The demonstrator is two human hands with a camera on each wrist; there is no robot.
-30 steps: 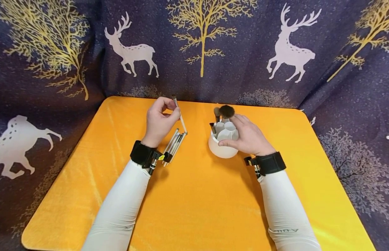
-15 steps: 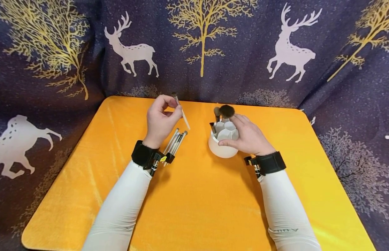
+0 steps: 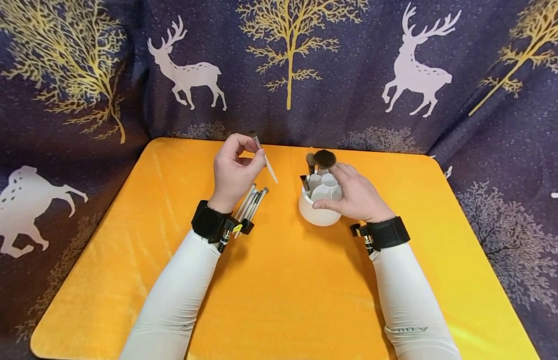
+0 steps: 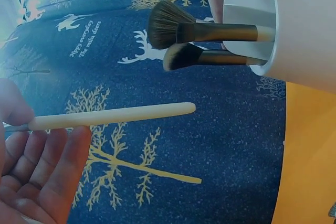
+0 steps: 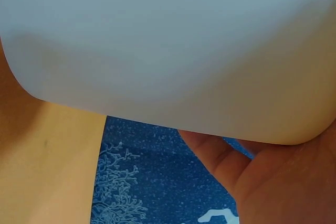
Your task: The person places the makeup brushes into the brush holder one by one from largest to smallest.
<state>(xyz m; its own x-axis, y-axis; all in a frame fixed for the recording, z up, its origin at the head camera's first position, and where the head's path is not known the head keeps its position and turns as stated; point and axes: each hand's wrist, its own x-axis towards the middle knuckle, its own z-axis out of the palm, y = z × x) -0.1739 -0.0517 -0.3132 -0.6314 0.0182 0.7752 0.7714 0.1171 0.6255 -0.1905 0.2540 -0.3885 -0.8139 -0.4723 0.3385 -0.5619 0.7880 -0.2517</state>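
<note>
My left hand (image 3: 236, 167) pinches a slim makeup brush (image 3: 268, 165) between thumb and fingers, its dark bristles up and its pale handle slanting down to the right. In the left wrist view the handle (image 4: 121, 115) points toward the white brush holder (image 4: 304, 30). My right hand (image 3: 357, 195) grips that round holder (image 3: 319, 215) from its right side, thumb at the front. Several brushes stand in it, among them a large fluffy brush (image 3: 325, 159); other compartments show bare. The holder's wall fills most of the right wrist view, with my fingers (image 5: 215, 156) behind it.
A row of several slim brushes (image 3: 256, 202) lies on the orange table (image 3: 288, 290), partly hidden by my left wrist's camera strap. Behind the table's far edge hangs a dark blue cloth (image 3: 261, 75) printed with deer and trees.
My left hand has lifted the brush up and to the right, off the row of brushes and nearer the holder. The right hand and holder have stayed in place.
</note>
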